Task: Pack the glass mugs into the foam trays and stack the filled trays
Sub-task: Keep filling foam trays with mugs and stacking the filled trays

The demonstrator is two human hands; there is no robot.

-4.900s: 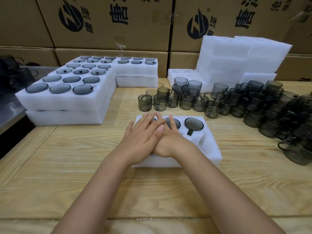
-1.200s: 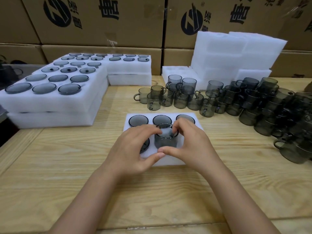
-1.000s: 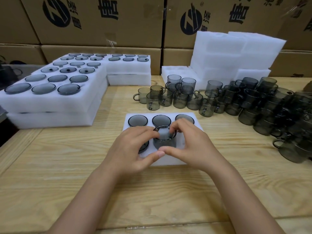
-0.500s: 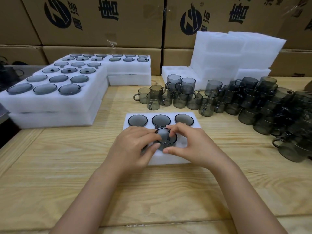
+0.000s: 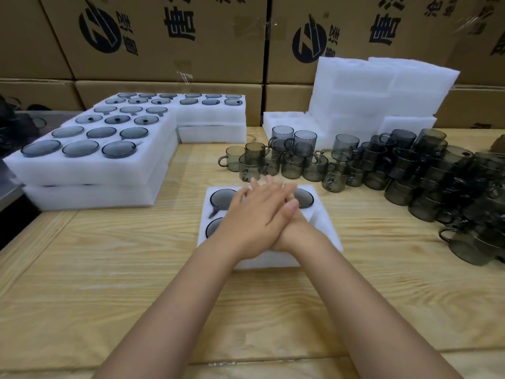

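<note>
Pine-plank table [image 5: 109,283] carries two-high stacks of white foam trays [image 5: 90,170] at far left, their round pockets filled with mugs. A crowd of loose smoky glass mugs [image 5: 410,173] stands to the right. Between them, nearer the person, lies a single foam tray [image 5: 325,228] with dark mugs [image 5: 222,198] sunk in its visible pockets. Both hands rest flat on its middle with straight fingers, gripping nothing. The left hand [image 5: 251,217] lies palm-down across the back of the right hand [image 5: 285,228], and the forearms converge in a V.
</note>
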